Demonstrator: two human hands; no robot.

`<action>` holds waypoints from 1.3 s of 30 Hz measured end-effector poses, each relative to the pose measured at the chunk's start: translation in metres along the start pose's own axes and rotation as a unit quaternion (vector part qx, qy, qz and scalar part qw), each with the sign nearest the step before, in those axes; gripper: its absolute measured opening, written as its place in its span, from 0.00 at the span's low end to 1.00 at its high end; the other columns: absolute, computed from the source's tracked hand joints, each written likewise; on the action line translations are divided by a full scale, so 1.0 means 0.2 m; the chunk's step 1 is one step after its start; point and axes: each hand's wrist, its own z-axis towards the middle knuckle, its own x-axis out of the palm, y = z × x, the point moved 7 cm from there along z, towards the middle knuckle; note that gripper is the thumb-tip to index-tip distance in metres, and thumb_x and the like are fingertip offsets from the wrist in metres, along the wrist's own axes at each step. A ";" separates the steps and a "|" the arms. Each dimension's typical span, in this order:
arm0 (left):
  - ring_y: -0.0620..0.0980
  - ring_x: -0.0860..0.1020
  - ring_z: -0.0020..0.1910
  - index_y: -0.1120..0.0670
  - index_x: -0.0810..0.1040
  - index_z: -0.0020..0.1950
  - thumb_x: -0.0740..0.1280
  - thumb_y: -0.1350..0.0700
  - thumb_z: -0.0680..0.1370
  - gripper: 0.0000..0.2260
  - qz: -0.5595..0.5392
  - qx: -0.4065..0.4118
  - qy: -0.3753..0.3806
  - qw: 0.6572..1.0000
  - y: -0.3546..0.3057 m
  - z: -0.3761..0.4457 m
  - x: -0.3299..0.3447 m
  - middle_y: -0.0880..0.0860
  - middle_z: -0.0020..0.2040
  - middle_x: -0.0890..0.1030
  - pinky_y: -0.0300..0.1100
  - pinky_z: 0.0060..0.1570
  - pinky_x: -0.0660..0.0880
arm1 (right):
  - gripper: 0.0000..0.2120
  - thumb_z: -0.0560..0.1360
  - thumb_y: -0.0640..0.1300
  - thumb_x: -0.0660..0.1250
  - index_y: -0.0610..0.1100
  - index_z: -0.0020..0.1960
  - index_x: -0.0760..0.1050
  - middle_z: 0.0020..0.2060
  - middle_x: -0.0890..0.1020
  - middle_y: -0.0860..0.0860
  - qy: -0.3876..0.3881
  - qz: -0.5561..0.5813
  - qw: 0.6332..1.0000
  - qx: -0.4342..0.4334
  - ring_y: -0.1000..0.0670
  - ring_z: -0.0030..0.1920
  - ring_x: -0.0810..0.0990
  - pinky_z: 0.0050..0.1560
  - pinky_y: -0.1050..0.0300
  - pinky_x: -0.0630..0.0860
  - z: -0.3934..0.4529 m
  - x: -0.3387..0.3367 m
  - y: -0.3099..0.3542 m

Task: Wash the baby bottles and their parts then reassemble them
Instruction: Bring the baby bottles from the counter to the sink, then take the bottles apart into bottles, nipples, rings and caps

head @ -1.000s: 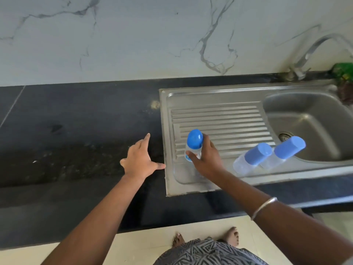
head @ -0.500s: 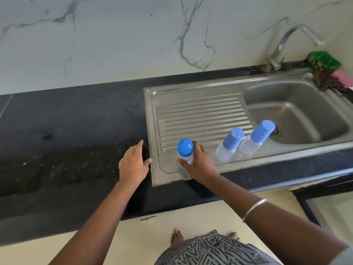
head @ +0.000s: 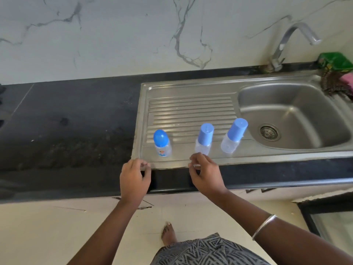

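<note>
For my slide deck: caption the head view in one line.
Three capped baby bottles stand on the sink drainboard while the left hand and right hand hover empty nearby.

- We see both forearms bare, with no sleeves on them.
- We see a thin silver bangle [head: 263, 227] circling the right forearm.
- We see a garment [head: 208, 251] with a grey-and-black zigzag print at the near edge.
- We see one bare foot [head: 168, 234].

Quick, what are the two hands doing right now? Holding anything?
Left hand: open, fingers loosely curled, holding nothing.
Right hand: open, fingers loosely curled, holding nothing.
</note>
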 end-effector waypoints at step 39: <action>0.52 0.78 0.58 0.54 0.72 0.67 0.67 0.39 0.75 0.27 -0.040 0.254 0.118 0.959 -1.86 0.34 1.04 0.51 0.60 0.78 0.49 0.51 0.77 | 0.25 0.68 0.57 0.79 0.50 0.55 0.69 0.44 0.81 0.49 -0.157 0.159 0.934 0.279 0.48 0.41 0.84 0.40 0.48 0.84 0.52 -1.27 -0.94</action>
